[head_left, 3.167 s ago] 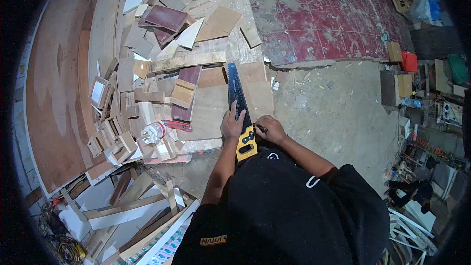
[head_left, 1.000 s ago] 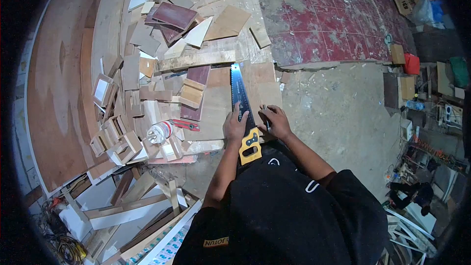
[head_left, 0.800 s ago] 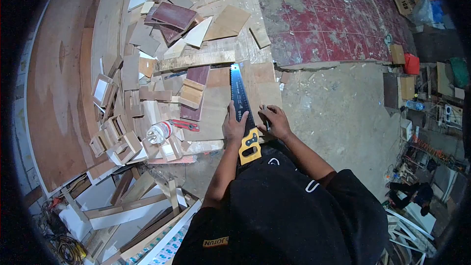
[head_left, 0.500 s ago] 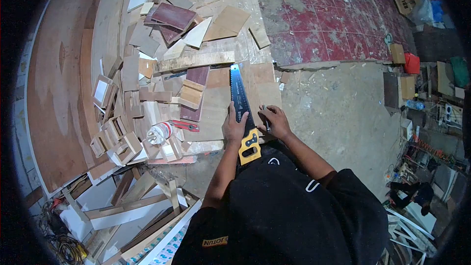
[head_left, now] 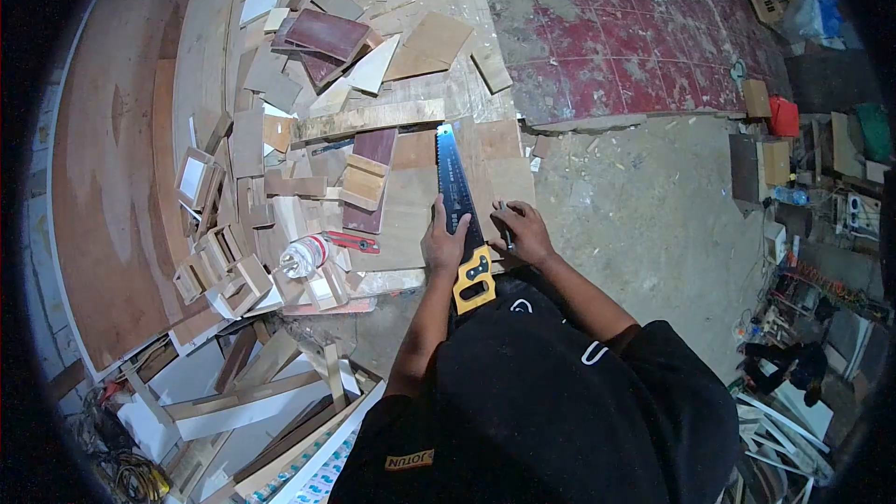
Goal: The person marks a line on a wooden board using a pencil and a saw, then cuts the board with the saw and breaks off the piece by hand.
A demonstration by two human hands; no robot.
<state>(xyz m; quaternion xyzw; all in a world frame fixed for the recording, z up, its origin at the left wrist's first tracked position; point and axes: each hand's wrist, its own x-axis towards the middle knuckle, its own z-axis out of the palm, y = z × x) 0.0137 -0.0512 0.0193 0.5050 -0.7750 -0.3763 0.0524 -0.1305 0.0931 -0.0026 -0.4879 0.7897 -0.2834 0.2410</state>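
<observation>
A handsaw (head_left: 455, 177) with a dark blade and a yellow handle lies lengthwise in front of me, its handle close to my body. My left hand (head_left: 446, 241) is closed over the blade just above the handle, thumb on the blade's face. To the right of the saw, my right hand (head_left: 525, 233) has its fingers curled around a slim, dark stick-like thing (head_left: 509, 239), mostly hidden by the fingers. Plywood (head_left: 411, 210) lies under the saw. Left of it are a red utility knife (head_left: 352, 241) and a white roll or bottle (head_left: 303, 256) with a red band.
Wood offcuts (head_left: 327, 33) cover the bench's far and left parts. A wooden strip (head_left: 373, 119) crosses near the saw's tip. Boards and scraps (head_left: 252, 401) pile up at the lower left. At the far lower right, a person (head_left: 793, 369) is among clutter.
</observation>
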